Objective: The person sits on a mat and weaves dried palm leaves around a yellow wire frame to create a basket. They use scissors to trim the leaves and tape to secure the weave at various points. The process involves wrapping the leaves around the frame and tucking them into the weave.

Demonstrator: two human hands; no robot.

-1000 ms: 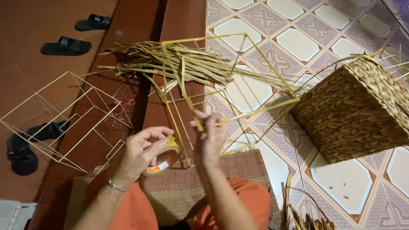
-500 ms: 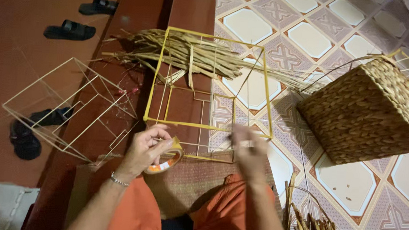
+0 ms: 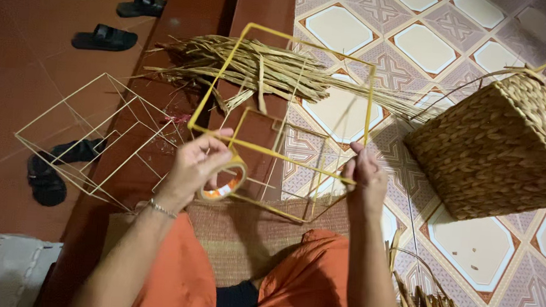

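Observation:
A yellow wire box frame (image 3: 369,102) is held up in front of me over my lap. My left hand (image 3: 193,167) grips its near-left bar and also holds a roll of clear tape (image 3: 224,181) with an orange core. My right hand (image 3: 365,177) pinches the frame's near-right corner. Behind the frame a bundle of dried straw-coloured reeds (image 3: 253,67) lies across the step and the tiled floor.
A woven square basket (image 3: 500,151) lies tipped on the patterned tiles at right. A second bare wire frame (image 3: 90,139) rests on the red floor at left. Black sandals (image 3: 103,37) lie nearby. More reeds (image 3: 425,305) sit by my right knee. A woven mat (image 3: 261,235) covers my lap.
The yellow frame has been turned and raised from a tilted pose to an open square facing me. My right hand shifted to its right corner; my left kept the tape.

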